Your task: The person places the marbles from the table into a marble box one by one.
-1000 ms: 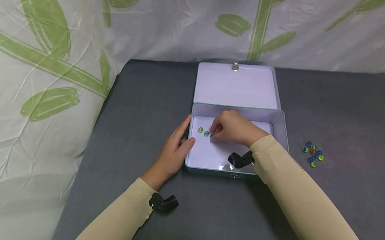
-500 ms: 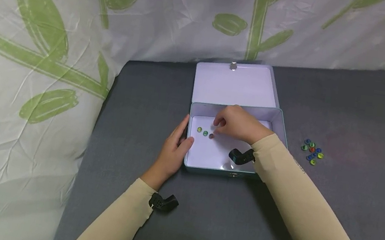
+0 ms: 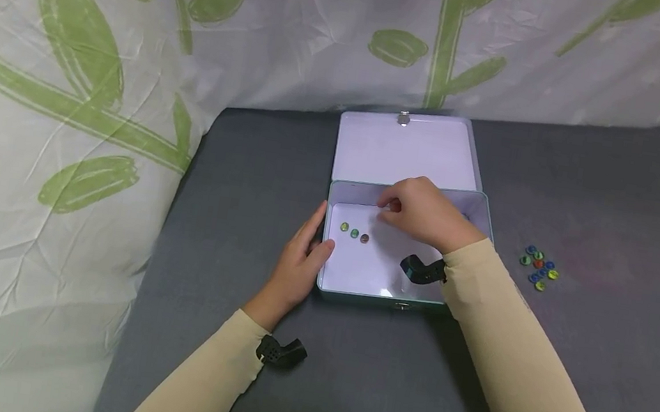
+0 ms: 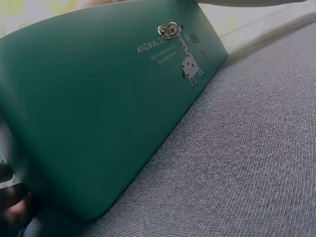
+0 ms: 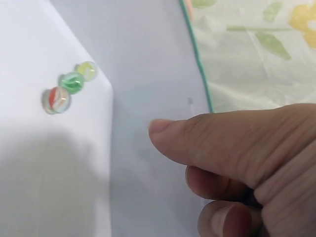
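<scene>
A green tin box (image 3: 399, 303) stands on the grey cloth with its white inside showing. My left hand (image 3: 294, 266) holds its left wall, thumb over the rim and fingers along the outside. A yellow-green marble (image 5: 87, 71), a green marble (image 5: 72, 83) and a red-and-white marble (image 5: 59, 99) lie in a short slanting row on the box floor. My right hand (image 3: 424, 212) hovers over the box, to the right of the row. In the right wrist view its thumb is extended, other fingers bend loosely, and no marble shows between them.
The box's white lid (image 3: 407, 152) is folded back behind it, with a metal clasp (image 3: 403, 118) on its far edge. Several blue, green, yellow and red marbles (image 3: 539, 263) lie clustered on the grey cloth (image 3: 609, 203) right of the box. A leaf-patterned sheet (image 3: 303, 33) hangs behind.
My right hand has let go of the red-and-white marble at the right end of the row and drawn up and right from it. The left hand has stayed on the box.
</scene>
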`<state>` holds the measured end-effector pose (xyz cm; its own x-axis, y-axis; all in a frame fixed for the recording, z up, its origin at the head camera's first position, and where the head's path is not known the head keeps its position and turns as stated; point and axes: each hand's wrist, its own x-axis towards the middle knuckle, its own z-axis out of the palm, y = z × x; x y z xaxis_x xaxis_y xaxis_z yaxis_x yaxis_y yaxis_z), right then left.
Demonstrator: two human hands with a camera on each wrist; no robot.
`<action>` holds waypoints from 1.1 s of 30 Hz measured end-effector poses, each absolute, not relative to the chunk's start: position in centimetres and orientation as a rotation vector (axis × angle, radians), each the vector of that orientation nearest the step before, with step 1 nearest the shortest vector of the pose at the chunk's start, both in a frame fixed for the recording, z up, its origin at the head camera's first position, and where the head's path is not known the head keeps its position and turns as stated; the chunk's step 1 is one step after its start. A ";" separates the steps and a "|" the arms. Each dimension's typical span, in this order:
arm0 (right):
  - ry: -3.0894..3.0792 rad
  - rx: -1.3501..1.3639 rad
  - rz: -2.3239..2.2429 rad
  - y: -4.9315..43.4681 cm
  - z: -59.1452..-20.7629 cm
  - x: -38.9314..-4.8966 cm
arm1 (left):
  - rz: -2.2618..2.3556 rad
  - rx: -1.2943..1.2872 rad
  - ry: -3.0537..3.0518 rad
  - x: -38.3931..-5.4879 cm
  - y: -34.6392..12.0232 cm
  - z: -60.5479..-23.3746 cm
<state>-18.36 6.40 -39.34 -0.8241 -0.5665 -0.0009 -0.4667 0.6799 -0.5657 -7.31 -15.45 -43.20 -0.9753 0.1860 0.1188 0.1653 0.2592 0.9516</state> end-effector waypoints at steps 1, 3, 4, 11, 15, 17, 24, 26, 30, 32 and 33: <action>2.724 -0.849 -0.845 6.5 -39.3 -18.4 | 1.865 0.346 2.480 -7.3 -15.5 -43.3; 2.741 -0.854 -0.851 6.6 -39.3 -18.3 | 1.868 0.343 2.475 -7.5 -15.6 -44.1; 2.749 -0.846 -0.856 6.8 -39.2 -18.2 | 1.862 0.346 2.474 -7.7 -15.7 -44.7; 2.784 -0.766 -0.937 8.2 -39.3 -17.3 | 1.842 0.335 2.480 -8.6 -15.7 -48.0; 2.769 -0.709 -0.995 8.9 -40.2 -16.7 | 1.822 0.330 2.480 -8.6 -15.6 -49.0; 2.763 -0.679 -1.021 9.2 -40.6 -16.4 | 1.816 0.331 2.475 -8.5 -15.6 -49.4; 2.772 -0.679 -1.122 9.9 -40.9 -15.9 | 1.855 0.336 2.435 -8.3 -15.3 -49.9; 2.775 -0.679 -1.135 10.1 -40.6 -15.8 | 1.869 0.343 2.433 -8.3 -15.3 -50.0; 2.791 -0.645 -1.126 10.8 -40.0 -15.5 | 1.899 0.373 2.407 -8.2 -15.5 -49.9; 2.816 -0.616 -1.114 11.5 -39.7 -15.4 | 1.912 0.383 2.390 -8.3 -15.4 -49.7; 2.830 -0.598 -1.109 12.0 -39.6 -15.4 | 1.916 0.392 2.382 -8.3 -15.4 -49.5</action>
<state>-15.36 11.96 -39.57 -0.9245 -0.3684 0.0983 -0.3371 0.6690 -0.6624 -8.28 -15.40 -49.47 -0.9659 0.2338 0.1114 0.1590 0.1955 0.9677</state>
